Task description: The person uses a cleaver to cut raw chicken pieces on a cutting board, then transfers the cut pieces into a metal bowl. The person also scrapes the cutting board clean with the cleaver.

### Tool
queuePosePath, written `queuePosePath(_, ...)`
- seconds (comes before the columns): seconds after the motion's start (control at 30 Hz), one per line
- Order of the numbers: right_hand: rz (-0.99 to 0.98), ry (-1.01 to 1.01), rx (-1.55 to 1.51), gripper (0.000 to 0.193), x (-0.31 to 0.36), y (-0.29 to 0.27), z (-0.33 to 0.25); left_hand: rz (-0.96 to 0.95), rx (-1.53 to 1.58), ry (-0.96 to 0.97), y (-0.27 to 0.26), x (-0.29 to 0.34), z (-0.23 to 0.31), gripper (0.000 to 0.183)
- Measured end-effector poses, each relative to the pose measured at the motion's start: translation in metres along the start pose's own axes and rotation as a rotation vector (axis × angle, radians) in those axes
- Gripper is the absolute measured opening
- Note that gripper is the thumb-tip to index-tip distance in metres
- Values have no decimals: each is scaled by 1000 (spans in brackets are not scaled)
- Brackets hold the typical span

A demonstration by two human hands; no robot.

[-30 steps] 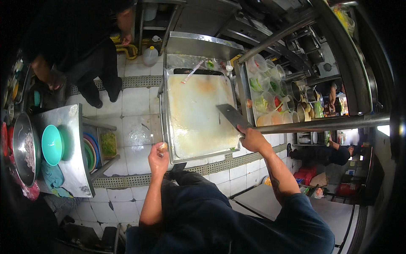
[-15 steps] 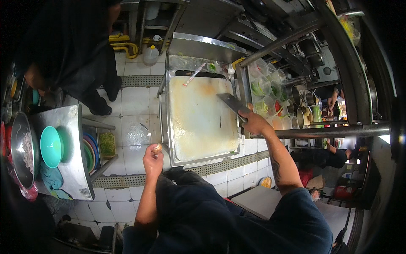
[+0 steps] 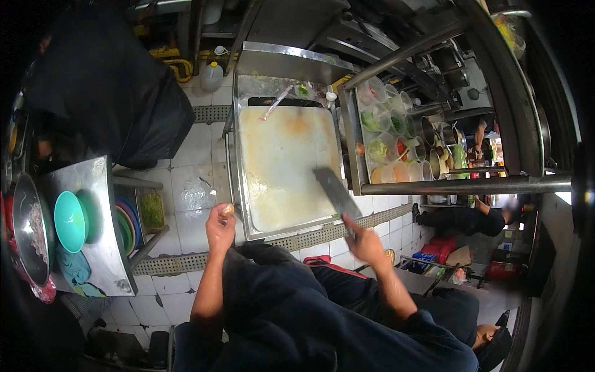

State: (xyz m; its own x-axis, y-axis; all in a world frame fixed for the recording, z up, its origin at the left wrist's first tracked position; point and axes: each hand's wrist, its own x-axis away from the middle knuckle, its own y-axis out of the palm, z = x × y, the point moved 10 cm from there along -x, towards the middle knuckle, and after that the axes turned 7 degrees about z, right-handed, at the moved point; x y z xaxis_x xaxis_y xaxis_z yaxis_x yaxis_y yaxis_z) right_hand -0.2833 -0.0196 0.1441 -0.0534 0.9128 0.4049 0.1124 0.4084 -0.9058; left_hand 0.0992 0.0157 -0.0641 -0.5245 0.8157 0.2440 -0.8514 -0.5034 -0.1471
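Observation:
My right hand point(image 3: 367, 245) is wrapped round the handle of a cleaver point(image 3: 336, 193), whose broad dark blade reaches over the near right part of a worn white cutting board point(image 3: 285, 161). Just off the board's near left corner, my left hand point(image 3: 219, 229) is closed on a small rounded brownish piece point(image 3: 227, 211), whose kind I cannot make out. The board lies in a metal-framed worktable point(image 3: 273, 64). Along its far side are a thin striped packet point(image 3: 276, 103) and a small container with green bits point(image 3: 304, 91).
Right of the board, a metal rack point(image 3: 471, 187) holds several clear tubs point(image 3: 379, 149) of cut vegetables. At left stand a steel table point(image 3: 99, 186), a green bowl point(image 3: 70, 221) and a wok point(image 3: 25, 242). One co-worker point(image 3: 118, 93) is at far left, another point(image 3: 452, 313) close at right.
My right hand has drawn the cleaver nearer to me and left, away from the rack. The left co-worker has shifted, and another co-worker has come into view close on my right.

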Motion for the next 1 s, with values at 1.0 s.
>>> queuePosePath(1.0,74,-226,-164,77,-126,-14,-26,118,-5,-40,-64,61,-32,27)
